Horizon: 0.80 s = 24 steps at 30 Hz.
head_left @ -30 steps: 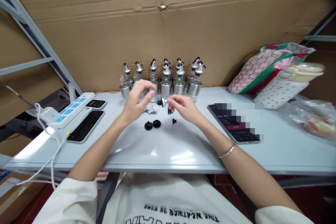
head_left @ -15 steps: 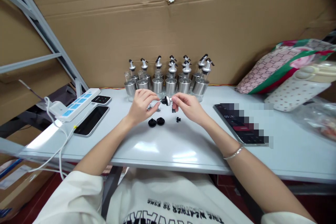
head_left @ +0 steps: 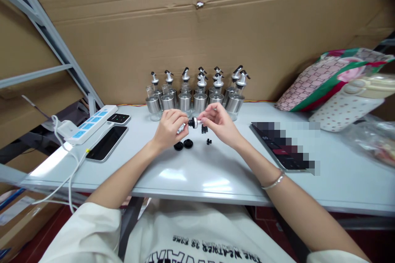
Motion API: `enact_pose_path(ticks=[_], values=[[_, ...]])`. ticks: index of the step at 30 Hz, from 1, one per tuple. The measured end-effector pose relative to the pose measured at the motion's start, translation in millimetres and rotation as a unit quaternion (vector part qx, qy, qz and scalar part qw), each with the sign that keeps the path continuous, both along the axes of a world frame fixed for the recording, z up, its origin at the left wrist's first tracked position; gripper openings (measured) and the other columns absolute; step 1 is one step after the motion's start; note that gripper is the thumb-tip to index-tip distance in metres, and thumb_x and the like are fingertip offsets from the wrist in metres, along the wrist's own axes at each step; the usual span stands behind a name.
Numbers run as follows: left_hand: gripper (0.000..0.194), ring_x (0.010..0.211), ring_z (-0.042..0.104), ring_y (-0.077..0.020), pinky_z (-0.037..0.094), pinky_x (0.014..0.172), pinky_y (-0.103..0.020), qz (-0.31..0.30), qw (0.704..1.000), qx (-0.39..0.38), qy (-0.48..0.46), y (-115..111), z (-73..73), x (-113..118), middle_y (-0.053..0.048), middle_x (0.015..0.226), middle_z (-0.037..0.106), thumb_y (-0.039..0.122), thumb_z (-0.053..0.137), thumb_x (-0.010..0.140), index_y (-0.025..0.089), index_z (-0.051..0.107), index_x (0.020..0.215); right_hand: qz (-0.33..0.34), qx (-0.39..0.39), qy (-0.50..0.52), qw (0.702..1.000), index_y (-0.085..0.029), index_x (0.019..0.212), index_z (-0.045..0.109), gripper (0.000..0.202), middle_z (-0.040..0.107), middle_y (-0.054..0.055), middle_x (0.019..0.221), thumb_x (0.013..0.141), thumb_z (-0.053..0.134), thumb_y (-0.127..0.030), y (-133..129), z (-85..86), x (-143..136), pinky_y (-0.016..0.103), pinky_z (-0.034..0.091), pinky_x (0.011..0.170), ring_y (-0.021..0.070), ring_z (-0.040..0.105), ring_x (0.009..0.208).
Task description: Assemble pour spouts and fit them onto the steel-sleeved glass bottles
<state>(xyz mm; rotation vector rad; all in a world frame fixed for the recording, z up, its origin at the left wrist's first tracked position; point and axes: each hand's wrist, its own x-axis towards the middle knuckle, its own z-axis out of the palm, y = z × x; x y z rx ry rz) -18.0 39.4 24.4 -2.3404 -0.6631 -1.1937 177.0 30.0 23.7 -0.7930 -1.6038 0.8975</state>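
My left hand [head_left: 169, 129] pinches the black ribbed stopper end of a silver bottle pourer [head_left: 195, 122], held sideways above the table. At the pourer's silver tip, the thumb and fingertips of my right hand [head_left: 221, 125] close on it, the other fingers loosely curled. Below my left hand lie two round black caps [head_left: 188, 144]. Several tiny black pieces [head_left: 209, 141] sit in a small heap, with some longer black parts [head_left: 204, 129] just behind them under my right hand.
Glass bottles in steel sleeves [head_left: 200, 102], most topped with pourers, stand in rows behind my hands. On the left are a power strip [head_left: 92, 125], a phone [head_left: 107, 144] and cables. To the right are another phone [head_left: 277, 148], a dotted flask [head_left: 342, 109] and a patterned bag [head_left: 311, 82].
The fingers of my right hand have lifted and spread a little at the pourer's tip, uncovering the longer black parts. My left hand stays around the stopper end, shifted slightly.
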Motion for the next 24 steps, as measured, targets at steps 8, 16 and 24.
enact_pose_path(ticks=[8,16,24], values=[[0.008,0.081,0.055,-0.0184,0.039,0.071,-0.031,0.053,0.996,-0.043,-0.050,-0.5,-7.2,5.1,-0.004,0.084,0.061,0.012,0.052,0.078,0.019,0.048,0.079,-0.049,0.077,-0.140,0.986,-0.018,0.076,0.064,0.010,0.062,0.003,0.076,0.079,0.059,-0.027,-10.9,9.6,-2.3,0.028,0.048,0.062,0.0132,0.056,0.066],[0.006,0.072,0.053,-0.0159,0.040,0.066,-0.028,0.041,0.997,-0.047,-0.050,-7.0,-4.6,8.6,-0.002,0.078,0.056,0.014,0.048,0.082,0.019,0.047,0.080,-0.019,0.082,-0.132,0.988,-0.019,0.088,0.063,0.013,0.068,0.003,0.083,0.078,0.062,-0.025,-14.7,7.9,-5.5,0.028,0.052,0.067,0.0140,0.063,0.072],[0.006,0.067,0.052,-0.0139,0.040,0.064,-0.026,-0.006,0.996,-0.087,-0.030,-16.7,-6.8,16.6,-0.001,0.075,0.056,0.014,0.048,0.083,0.019,0.047,0.079,-0.075,0.248,-0.242,0.935,-0.020,0.089,0.061,0.010,0.053,0.002,0.084,0.080,0.060,-0.018,-13.1,1.6,-2.7,0.025,0.045,0.063,0.0124,0.052,0.069]])
